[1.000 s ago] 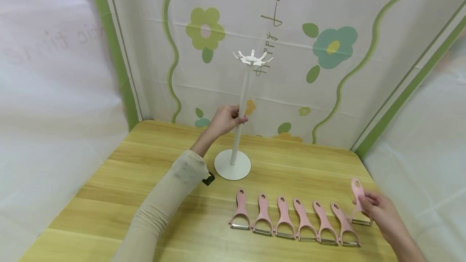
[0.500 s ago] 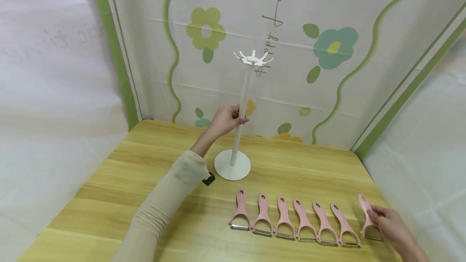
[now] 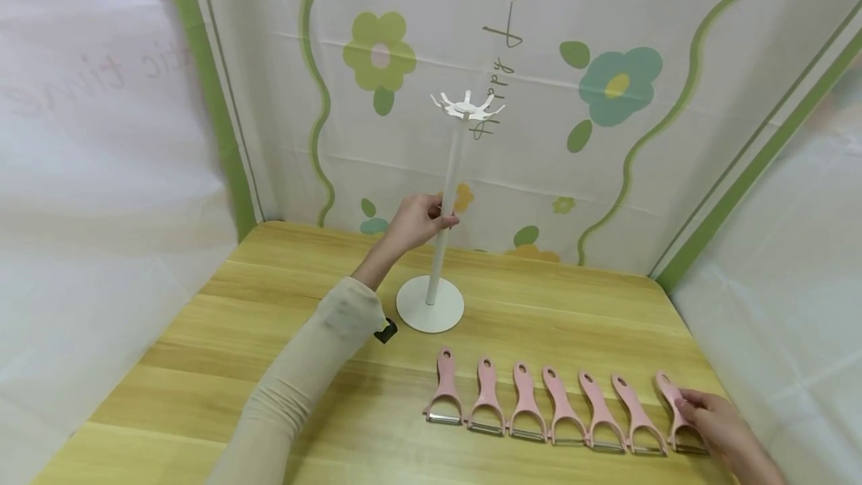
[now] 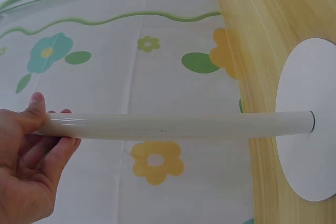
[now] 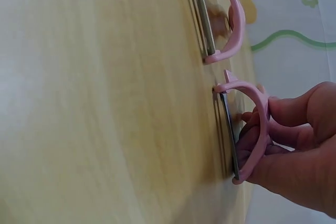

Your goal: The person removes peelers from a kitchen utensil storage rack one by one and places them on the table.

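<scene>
A white stand point(image 3: 453, 171) with a round base and a crown of hooks at its top stands upright toward the back of the table. My left hand point(image 3: 416, 223) grips its pole about midway up, thumb and fingers around it, as the left wrist view also shows. At the right end of a row of pink peelers point(image 3: 525, 399), my right hand point(image 3: 717, 425) pinches the last pink peeler point(image 3: 670, 399) by its neck. In the right wrist view, that peeler's curved frame point(image 5: 261, 114) sits between thumb and fingers, its blade close over the wood.
The wooden table point(image 3: 222, 365) meets a flower-printed curtain point(image 3: 525, 193) at the back, with curtains on both sides. A small black object point(image 3: 386, 331) shows by the left sleeve, near the stand's base.
My right hand has moved the pink peeler right, then down to the table beside the row's end. The left hand and the stand have stayed in place.
</scene>
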`<state>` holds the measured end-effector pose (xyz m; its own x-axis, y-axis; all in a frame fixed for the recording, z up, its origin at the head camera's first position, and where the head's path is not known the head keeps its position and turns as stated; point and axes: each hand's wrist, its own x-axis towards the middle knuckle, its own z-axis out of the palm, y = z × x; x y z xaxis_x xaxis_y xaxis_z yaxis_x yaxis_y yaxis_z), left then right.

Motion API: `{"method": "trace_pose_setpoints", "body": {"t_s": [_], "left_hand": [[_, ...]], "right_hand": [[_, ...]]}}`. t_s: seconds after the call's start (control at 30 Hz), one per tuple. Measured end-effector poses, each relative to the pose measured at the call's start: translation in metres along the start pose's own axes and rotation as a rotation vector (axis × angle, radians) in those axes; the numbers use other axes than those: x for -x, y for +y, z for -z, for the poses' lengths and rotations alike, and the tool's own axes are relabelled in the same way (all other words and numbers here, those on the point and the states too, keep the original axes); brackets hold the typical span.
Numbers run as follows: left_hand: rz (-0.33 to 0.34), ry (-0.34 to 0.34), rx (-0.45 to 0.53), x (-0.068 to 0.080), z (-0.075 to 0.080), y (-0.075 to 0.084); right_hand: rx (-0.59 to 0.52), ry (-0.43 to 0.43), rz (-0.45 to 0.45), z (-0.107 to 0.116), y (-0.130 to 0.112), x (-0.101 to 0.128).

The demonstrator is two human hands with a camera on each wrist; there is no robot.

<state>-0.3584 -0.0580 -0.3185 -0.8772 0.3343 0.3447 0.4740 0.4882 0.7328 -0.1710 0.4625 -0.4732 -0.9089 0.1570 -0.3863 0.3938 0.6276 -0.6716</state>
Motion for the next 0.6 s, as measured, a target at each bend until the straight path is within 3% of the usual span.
{"method": "trace_pose_setpoints", "body": {"t_s": [0.43,0.6], "left_hand": [[0.004,-0.004,0.014,-0.002,-0.001,-0.002],[0.006,0.004,0.009,-0.003,-0.001,-0.002]], "right_hand": [[0.074,0.081,0.038,-0.013,-0.007,0.008],[0.032,0.093,0.024,-0.017,-0.009,0.008]]}}
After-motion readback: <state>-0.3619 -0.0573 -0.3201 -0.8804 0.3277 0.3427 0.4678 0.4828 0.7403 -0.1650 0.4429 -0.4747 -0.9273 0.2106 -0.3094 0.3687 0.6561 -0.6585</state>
